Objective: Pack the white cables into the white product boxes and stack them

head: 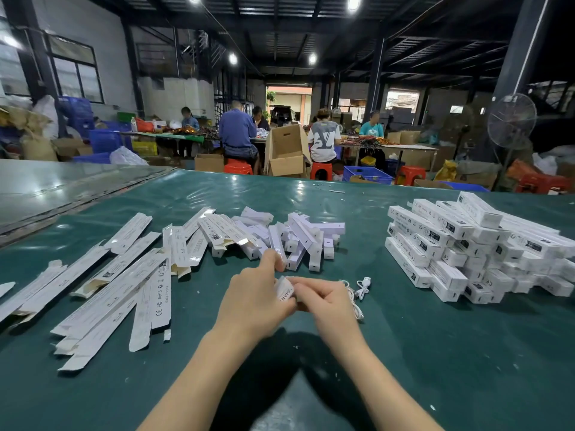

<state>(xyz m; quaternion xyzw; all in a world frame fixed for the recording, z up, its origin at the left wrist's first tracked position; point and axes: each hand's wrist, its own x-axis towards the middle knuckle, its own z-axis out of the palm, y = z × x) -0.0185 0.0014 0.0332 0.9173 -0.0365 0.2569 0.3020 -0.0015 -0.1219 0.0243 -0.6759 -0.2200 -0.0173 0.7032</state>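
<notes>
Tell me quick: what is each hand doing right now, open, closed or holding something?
Left hand: holding the white box.
Right hand: pinching the same box; the white cable lies on the table beside it.

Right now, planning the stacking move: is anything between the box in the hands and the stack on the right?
Only a white cable, on the green table beside the right hand holding the white box; past it, bare table up to the stack of boxes.

Worktop (404,353) dark green; product boxes (435,241) white with black print; cable (361,289) apparently white.
</notes>
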